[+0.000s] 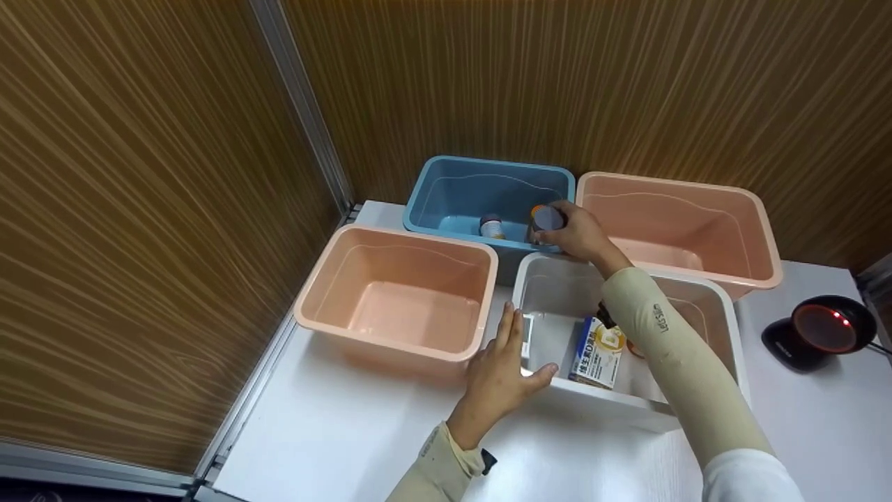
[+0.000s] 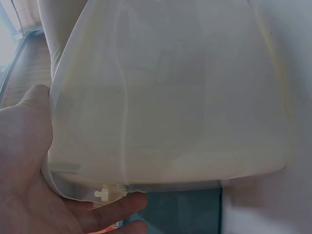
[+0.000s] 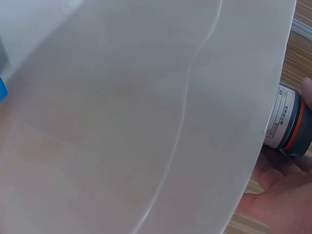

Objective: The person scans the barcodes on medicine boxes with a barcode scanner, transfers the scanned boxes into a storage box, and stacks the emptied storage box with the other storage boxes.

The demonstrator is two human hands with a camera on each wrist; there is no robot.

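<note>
My right hand [image 1: 584, 233] grips a small dark-capped bottle [image 1: 548, 218] with an orange ring, at the front right of the blue bin [image 1: 418, 199]. In the right wrist view the bottle [image 3: 283, 117] shows a pale printed label, with the fingers around its cap. Another small bottle [image 1: 492, 226] with a dark cap lies inside the blue bin. My left hand [image 1: 496, 380] rests against the near left corner of the white bin [image 1: 725, 328], fingers extended and thumb spread. A blue-and-white box [image 1: 598, 354] sits in the white bin, under my right forearm.
A pink bin [image 1: 411, 307] stands at the left, and another pink bin [image 1: 683, 223] at the back right. A black scanner [image 1: 826, 326] with red lights stands on the white table [image 1: 313, 425] at the right. Wood-grain panels [image 1: 446, 90] enclose the back and left.
</note>
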